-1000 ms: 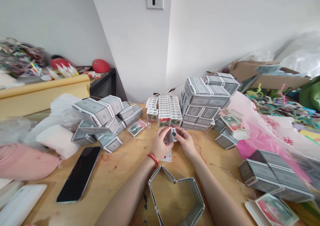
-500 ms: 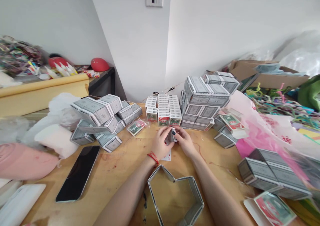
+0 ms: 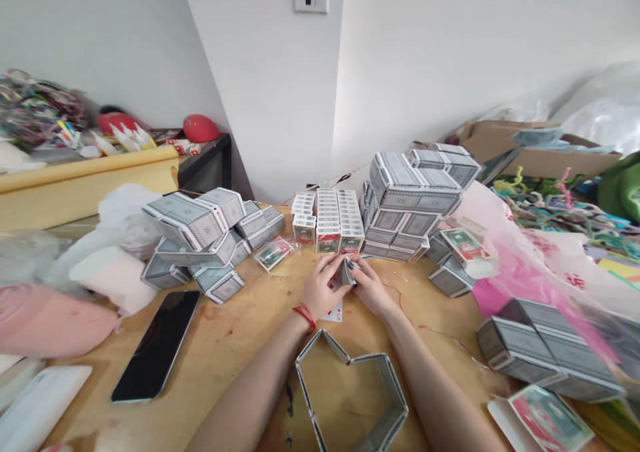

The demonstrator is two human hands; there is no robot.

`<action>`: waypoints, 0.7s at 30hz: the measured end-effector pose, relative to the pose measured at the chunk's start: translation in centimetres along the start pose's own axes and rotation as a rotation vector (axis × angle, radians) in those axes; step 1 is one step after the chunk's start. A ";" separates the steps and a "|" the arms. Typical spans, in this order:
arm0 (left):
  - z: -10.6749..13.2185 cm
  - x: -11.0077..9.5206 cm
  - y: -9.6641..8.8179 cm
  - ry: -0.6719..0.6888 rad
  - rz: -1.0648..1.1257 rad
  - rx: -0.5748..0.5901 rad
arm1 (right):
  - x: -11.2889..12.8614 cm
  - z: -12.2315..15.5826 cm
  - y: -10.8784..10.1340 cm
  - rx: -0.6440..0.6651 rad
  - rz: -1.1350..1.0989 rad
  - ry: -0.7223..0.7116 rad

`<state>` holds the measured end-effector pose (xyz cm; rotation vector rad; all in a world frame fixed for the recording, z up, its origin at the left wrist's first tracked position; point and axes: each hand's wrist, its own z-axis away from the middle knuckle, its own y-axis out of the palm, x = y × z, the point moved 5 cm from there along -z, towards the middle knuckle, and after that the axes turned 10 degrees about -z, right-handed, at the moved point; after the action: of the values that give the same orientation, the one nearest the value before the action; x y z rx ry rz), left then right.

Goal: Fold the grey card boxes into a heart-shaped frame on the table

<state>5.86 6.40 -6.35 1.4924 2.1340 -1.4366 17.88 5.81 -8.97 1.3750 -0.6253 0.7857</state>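
Between my hands, at the middle of the table, is a folded playing card with a grey patterned back. My left hand grips it from the left, fingers curled round it; a red string bracelet is on that wrist. From the other side my right hand pinches the card with thumb and fingers. Another playing card, face up with red pips, lies partly under my left hand. Nearer me, between my forearms, an open frame of joined playing cards stands on its edges.
Rows of card boxes stand behind my hands. Stacked blocks of grey-backed cards rise at the left and right. A phone lies left. Opened card boxes and pink plastic bags are at the right.
The card between my hands is turned and tilted a little, and its grey back shows more. My right hand has shifted slightly. The other things stay where they were.
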 end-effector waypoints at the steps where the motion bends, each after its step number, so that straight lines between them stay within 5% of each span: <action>1: 0.0 0.0 0.0 0.001 0.006 0.002 | 0.0 0.0 0.0 -0.007 -0.002 0.005; 21: 0.0 -0.4 -0.3 0.051 0.034 0.018 | -0.1 -0.3 -0.8 -0.056 0.122 -0.039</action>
<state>5.85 6.17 -5.93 1.5808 2.1190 -1.4245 18.41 6.03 -9.55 1.3127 -0.7619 0.8340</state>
